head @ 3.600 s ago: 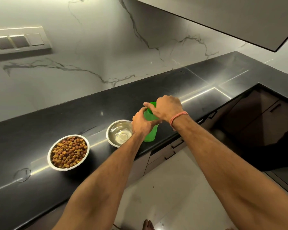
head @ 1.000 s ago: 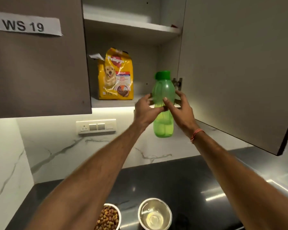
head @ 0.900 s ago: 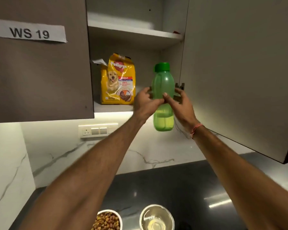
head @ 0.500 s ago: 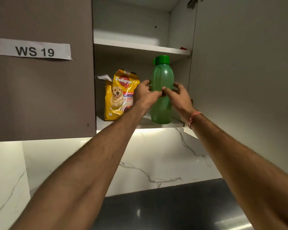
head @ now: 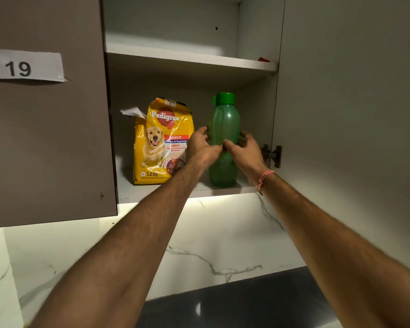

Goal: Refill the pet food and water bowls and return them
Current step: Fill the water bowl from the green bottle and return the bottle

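A green water bottle (head: 224,119) with a green cap stands upright on the lower shelf (head: 156,192) of an open wall cupboard. Both hands wrap its middle: my left hand (head: 202,147) on its left side, my right hand (head: 243,151) on its right, thumbs meeting in front. To the bottle's left stands a yellow pet food bag (head: 162,142), its top torn open. The food and water bowls are out of view.
The cupboard's right door (head: 353,91) hangs open close to my right arm, its hinge (head: 271,155) just right of the bottle. A closed brown door (head: 47,126) with a paper label is on the left. An upper shelf (head: 189,58), marble wall and black counter (head: 234,306) are in view.
Both hands lifted the bottle from the counter up into the cupboard and it now rests on the lower shelf. The view tilted up, so the bowls have dropped out of sight.
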